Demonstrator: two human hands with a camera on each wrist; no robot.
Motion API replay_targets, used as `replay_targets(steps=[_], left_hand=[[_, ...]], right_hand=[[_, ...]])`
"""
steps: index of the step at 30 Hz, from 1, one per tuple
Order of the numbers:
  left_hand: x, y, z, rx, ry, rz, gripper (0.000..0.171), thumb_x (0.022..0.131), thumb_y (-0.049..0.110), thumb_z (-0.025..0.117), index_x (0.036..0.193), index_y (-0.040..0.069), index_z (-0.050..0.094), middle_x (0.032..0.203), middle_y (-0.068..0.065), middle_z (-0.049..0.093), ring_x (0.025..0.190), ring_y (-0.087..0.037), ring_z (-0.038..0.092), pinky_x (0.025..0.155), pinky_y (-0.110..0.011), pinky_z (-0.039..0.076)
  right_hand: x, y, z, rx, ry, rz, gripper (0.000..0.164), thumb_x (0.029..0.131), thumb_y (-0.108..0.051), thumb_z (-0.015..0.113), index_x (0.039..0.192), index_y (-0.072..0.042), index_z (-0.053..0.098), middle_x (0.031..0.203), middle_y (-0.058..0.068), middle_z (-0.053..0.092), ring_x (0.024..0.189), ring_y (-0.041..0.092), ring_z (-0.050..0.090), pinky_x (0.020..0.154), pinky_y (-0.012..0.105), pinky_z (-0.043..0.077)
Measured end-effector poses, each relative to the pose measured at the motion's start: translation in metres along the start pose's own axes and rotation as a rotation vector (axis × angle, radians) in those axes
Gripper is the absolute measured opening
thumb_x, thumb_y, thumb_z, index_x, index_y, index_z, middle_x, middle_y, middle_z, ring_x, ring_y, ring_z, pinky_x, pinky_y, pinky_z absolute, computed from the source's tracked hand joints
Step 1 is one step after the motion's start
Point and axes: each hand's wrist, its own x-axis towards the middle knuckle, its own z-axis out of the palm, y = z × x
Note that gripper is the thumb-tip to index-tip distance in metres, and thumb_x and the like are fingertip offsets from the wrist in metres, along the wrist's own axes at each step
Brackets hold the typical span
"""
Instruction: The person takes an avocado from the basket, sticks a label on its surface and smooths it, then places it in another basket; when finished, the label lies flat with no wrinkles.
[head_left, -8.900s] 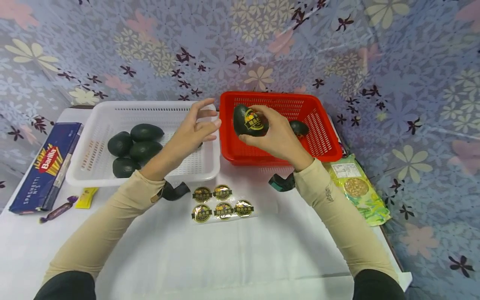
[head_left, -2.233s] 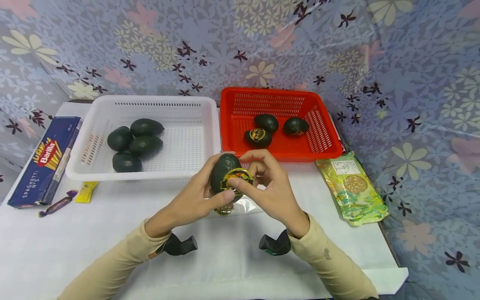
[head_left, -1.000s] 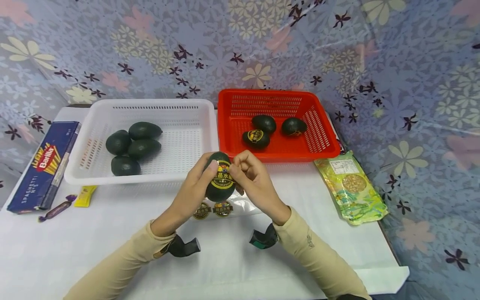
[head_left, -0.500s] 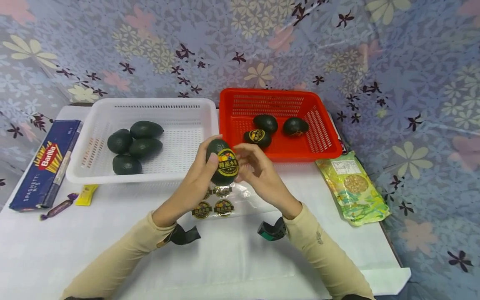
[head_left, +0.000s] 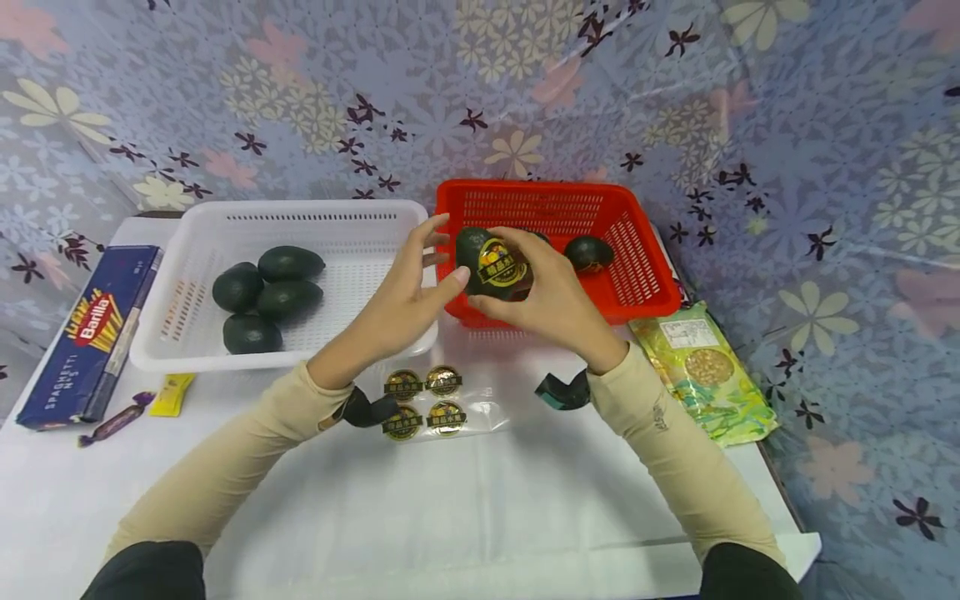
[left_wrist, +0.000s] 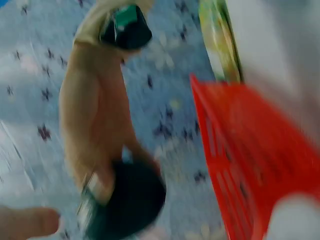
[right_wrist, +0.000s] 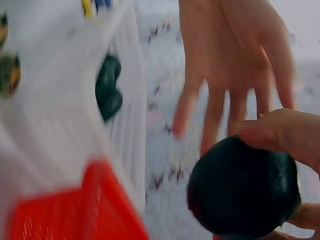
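Observation:
My right hand [head_left: 555, 287] grips a dark green avocado [head_left: 472, 250] between thumb and fingers, above the near left part of the red basket [head_left: 540, 192]. A black-and-gold fruit label [head_left: 501, 263] on it faces up. Just left of the avocado, my left hand [head_left: 401, 296] is spread with fingers extended, thumb tip close to the fruit. In the right wrist view the avocado [right_wrist: 240, 190] hangs beneath the straight fingers of the left hand [right_wrist: 235, 50]. The left wrist view, blurred, has the right hand [left_wrist: 95, 110] around the avocado [left_wrist: 132, 200]. Another avocado [head_left: 588, 252] lies in the red basket; others there are mostly hidden.
Left of the red basket stands a white basket [head_left: 300, 208] with several avocados [head_left: 288, 298]. A sheet of round labels [head_left: 483, 412] lies in front. A spaghetti box [head_left: 90, 333] and small wrapped candies [head_left: 172, 395] are at left; a green bag [head_left: 708, 375] is at right.
The labelled avocado has moved from above the label sheet, where the left hand held it, over to the red basket in the right hand. The left hand has let go. The sheet bears one label fewer.

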Motion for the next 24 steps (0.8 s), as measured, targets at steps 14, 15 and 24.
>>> replay_targets(steps=[14,15,24], left_hand=[[0.019,-0.053,-0.104,0.252,-0.063,-0.292,0.082,0.105,0.032,0.049,0.162,0.016,-0.008,0.163,-0.027,0.016,0.147,-0.048,0.029,0.113,-0.063,0.036],[0.019,-0.06,-0.108,0.257,-0.081,-0.324,0.083,0.105,0.033,0.048,0.161,0.016,-0.011,0.163,-0.028,0.014,0.147,-0.048,0.03,0.112,-0.063,0.037],[0.014,-0.098,-0.14,0.499,-0.125,-0.466,0.062,0.105,0.033,0.047,0.154,0.0,0.029,0.146,-0.034,0.043,0.129,-0.047,0.048,0.105,-0.059,0.043]], right_hand=[[0.044,0.116,-0.062,-0.272,-0.327,0.449,0.088,0.085,-0.036,0.077,0.153,-0.001,0.035,0.14,0.026,0.053,0.121,0.04,0.054,0.104,0.056,0.045],[0.045,0.122,-0.064,-0.281,-0.356,0.464,0.088,0.085,-0.036,0.077,0.153,0.0,0.035,0.141,0.027,0.052,0.121,0.041,0.053,0.105,0.057,0.045],[0.058,0.139,-0.061,-0.348,-0.554,0.496,0.079,0.084,-0.031,0.077,0.147,0.003,0.042,0.144,0.028,0.05,0.128,0.042,0.05,0.108,0.059,0.043]])
